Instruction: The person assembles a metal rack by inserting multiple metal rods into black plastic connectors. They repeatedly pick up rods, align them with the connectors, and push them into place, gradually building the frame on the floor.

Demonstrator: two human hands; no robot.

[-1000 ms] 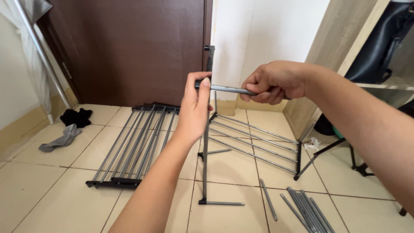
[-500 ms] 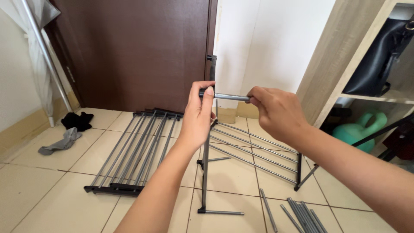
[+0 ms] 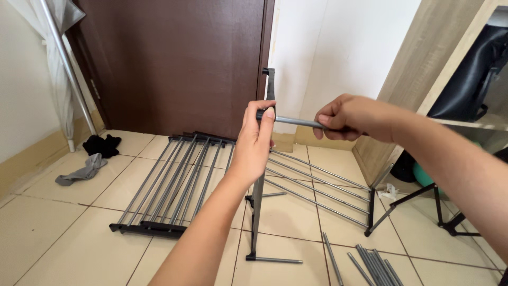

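My left hand [image 3: 255,143] hides the joint where the grey rod [image 3: 296,122] meets the upright post [image 3: 258,212]. My right hand [image 3: 349,117] covers the rod's right end. The loose rods [image 3: 370,262] near right run off the bottom edge. The black bag [image 3: 468,79] far right is cut off.
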